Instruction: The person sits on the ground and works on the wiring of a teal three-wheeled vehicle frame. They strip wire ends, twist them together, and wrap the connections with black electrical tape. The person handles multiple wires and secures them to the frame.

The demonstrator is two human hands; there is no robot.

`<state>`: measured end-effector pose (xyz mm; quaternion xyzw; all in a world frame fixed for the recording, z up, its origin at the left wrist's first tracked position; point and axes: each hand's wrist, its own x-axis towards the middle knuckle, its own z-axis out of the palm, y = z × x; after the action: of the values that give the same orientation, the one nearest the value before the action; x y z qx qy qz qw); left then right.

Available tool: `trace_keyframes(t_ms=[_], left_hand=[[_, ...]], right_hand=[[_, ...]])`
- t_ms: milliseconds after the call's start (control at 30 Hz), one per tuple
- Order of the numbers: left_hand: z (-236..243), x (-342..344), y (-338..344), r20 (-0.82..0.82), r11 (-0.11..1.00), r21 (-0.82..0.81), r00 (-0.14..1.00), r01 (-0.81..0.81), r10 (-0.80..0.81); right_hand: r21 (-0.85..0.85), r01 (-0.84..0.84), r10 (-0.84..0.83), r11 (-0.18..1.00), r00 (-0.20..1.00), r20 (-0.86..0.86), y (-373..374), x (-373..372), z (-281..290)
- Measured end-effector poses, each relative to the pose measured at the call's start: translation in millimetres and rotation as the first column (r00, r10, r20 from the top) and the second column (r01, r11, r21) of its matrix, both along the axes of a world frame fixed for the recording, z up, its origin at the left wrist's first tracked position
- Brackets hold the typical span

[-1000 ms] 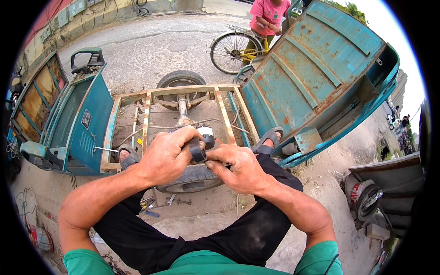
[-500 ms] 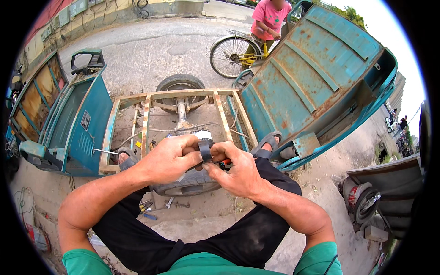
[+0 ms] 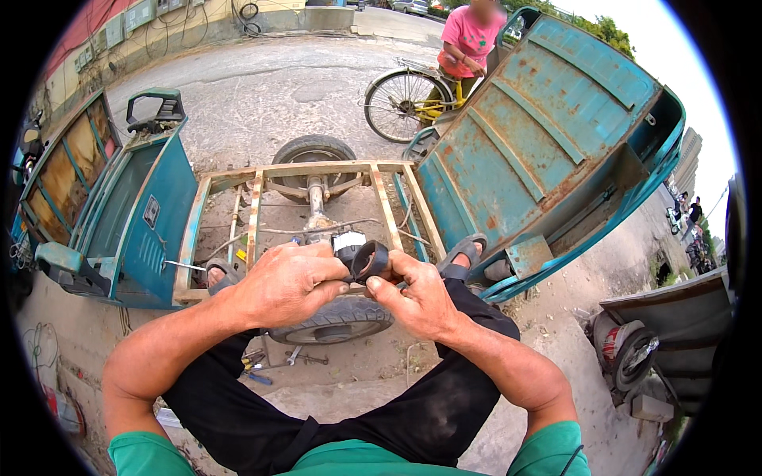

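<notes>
Black ring [image 3: 382, 259] and hands [image 3: 290, 279] partly hide a housing [image 3: 347, 239].

The dusty ground [image 3: 357, 377] bears scattered hand tools [image 3: 294, 355] and black-tyred wheels [image 3: 337, 327].

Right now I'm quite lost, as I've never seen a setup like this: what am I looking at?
No robot here: these are a person's own bare hands, seen from a wide camera worn on the head, looking down, so straight edges bend near the rim. The right hand holds a black ring; the left hand has its fingertips close beside it, though whether they grip anything is unclear. Beyond the hands lies a rusty metal frame, with one wheel near and another far. Hand tools lie on the ground. A large teal panel leans at the right.
</notes>
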<state>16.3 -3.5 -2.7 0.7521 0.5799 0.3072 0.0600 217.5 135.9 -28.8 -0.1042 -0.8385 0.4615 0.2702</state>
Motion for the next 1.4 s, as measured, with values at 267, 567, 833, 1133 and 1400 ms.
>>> trace_keyframes(t_ms=[267, 567, 833, 1133, 1400], left_hand=[[12.5, 8.5, -0.9, -0.315, 0.971, 0.209, 0.948, 0.116, -0.046], [4.9, 9.7, 6.8, -0.554, 0.935, 0.309, 0.832, 0.176, 0.026], [5.2, 10.2, 3.3, -0.411, 0.965, 0.242, 0.912, 0.101, 0.008], [7.0, 2.8, -3.2, -0.235, 0.992, 0.106, 0.971, 0.067, -0.041], [-9.1, -1.4, -3.3, -0.174, 0.996, 0.08, 0.985, 0.035, -0.02]], right_hand=[[-0.272, 0.08, -0.063, 0.959, 0.996, 0.069, -4.2, -4.7, 1.3], [-0.331, 0.196, -0.085, 0.923, 0.943, 0.323, -1.6, -13.7, 9.8], [-0.149, 0.043, -0.008, 0.988, 0.973, 0.23, 4.6, -4.1, -1.0], [0.017, -0.159, 0.152, 0.987, 0.965, 0.213, 1.6, 4.2, 7.3], [0.127, -0.083, 0.063, 0.988, 0.986, 0.157, -4.4, 0.5, 0.6]])
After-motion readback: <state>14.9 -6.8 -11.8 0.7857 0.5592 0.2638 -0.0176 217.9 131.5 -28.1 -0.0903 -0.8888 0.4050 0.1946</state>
